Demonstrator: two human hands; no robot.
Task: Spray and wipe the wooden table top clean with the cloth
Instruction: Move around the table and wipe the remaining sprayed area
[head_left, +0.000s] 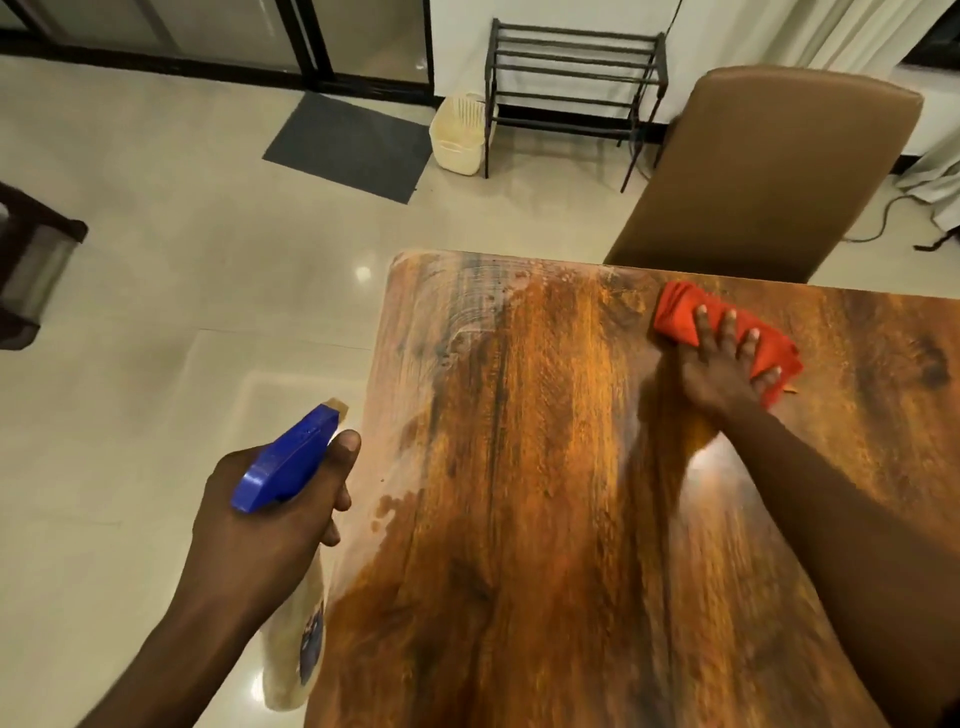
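The wooden table top (545, 493) fills the lower right, with wet droplets and streaks near its far left corner and left edge. My right hand (722, 364) lies flat with spread fingers on a folded red cloth (680, 314), pressing it onto the table near the far edge. My left hand (270, 504) grips a spray bottle (291, 457) with a blue trigger head, held just off the table's left edge. The bottle's pale body hangs below my wrist, partly hidden.
A brown padded chair (763, 171) stands against the table's far side. Beyond it are a black metal rack (574, 88), a cream plastic basket (460, 132) and a grey doormat (350, 145) on the tiled floor. Dark furniture (31, 265) sits at the left.
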